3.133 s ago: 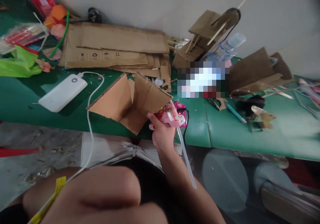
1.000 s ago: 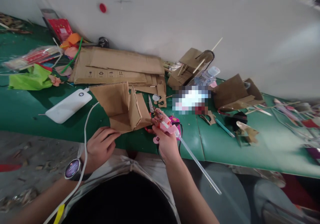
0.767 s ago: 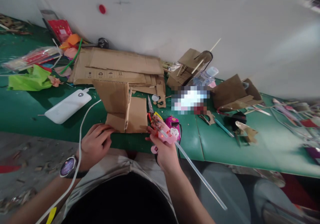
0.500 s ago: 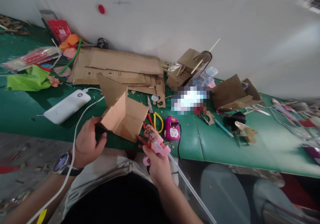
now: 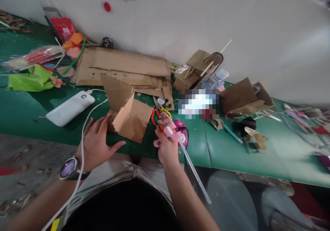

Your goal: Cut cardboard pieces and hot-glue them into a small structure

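Note:
My right hand [image 5: 167, 150] is wrapped round a pink hot glue gun [image 5: 168, 128], with a long clear glue stick [image 5: 195, 170] poking out of its back end. Its nozzle points away from me, over scissors [image 5: 154, 115] with red and yellow handles. A folded cardboard piece [image 5: 134, 121] stands on the green table with panels upright. My left hand [image 5: 96, 143] lies beside its left edge, thumb and fingers spread, fingertips at the cardboard; whether they touch it I cannot tell. Behind the glue gun sits a purple socket block [image 5: 182, 134], partly hidden.
A white power bank [image 5: 70, 108] with a cable lies left. Stacked flat cardboard [image 5: 123, 64] rests against the wall. Two cardboard constructions [image 5: 192, 67], a bottle [image 5: 216, 79] and a teal pen-like stick [image 5: 232, 133] are to the right. Grey stools [image 5: 232, 200] stand below the table edge.
My right hand has moved the glue gun away from the cardboard, up and to the right. My left hand has shifted slightly right, and its thumb is spread wider.

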Motion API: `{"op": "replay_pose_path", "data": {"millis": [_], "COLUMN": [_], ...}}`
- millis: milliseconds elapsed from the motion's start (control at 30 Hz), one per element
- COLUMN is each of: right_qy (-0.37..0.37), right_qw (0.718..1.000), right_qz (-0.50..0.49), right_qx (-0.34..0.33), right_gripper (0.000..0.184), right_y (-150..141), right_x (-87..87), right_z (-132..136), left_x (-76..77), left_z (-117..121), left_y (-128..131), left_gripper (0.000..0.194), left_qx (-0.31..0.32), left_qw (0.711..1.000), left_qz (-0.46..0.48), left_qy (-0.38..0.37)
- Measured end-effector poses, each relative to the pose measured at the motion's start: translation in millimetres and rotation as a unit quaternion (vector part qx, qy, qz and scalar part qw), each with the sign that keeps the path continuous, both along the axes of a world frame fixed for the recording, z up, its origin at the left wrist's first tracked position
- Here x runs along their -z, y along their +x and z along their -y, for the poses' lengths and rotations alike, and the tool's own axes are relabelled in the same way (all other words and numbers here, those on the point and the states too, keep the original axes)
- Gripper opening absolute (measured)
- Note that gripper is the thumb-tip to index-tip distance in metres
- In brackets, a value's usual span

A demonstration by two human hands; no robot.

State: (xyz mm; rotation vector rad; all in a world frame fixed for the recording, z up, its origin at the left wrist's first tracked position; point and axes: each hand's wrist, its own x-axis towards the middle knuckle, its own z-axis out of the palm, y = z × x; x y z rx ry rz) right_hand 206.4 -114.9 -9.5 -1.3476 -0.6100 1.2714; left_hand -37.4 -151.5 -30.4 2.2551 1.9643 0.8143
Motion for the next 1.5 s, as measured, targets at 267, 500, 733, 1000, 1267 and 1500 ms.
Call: {"op": "replay_pose_path", "data": {"millis": [267,500,733,1000,1267,1500], "right_qy": [0.037,0.061,0.025,-0.005,-0.074,-0.04], "right_qw": [0.999,0.994,0.993,0.99,0.99,0.997], "right_qz": [0.013,0.039,0.015,0.027,-0.018,-0.038], "right_qx": [-0.009,-0.082,-0.114,-0.135,-0.12,-0.062], "right_gripper": [0.042,0.048,0.034,0.03,0.038,0.033], "right_y": [-5,-14,-26,-25,-12,4], "right_x": [0.1,-8.0,-8.1,-17.5,-19.1,-15.3], "right_z": [-51,-77,-110,-81,-4,38], "left_x": [-1.3,0.8,0.1,7.0,-0.9,2.4], "left_z": [-9,-18,-24,-24,-19,-30], "left_y": [1,-4,-10,-32,-54,-53], "left_gripper": [0.087,0.09,0.092,0.073,0.062,0.065], "left_qx": [-0.005,-0.019,-0.023,-0.003,0.012,0.039], "left_qw": [1.0,0.999,0.999,0.999,0.992,0.986], "left_qz": [-0.001,0.021,0.039,0.038,0.12,0.156], "left_qy": [-0.024,-0.014,-0.016,-0.019,0.021,-0.034]}}
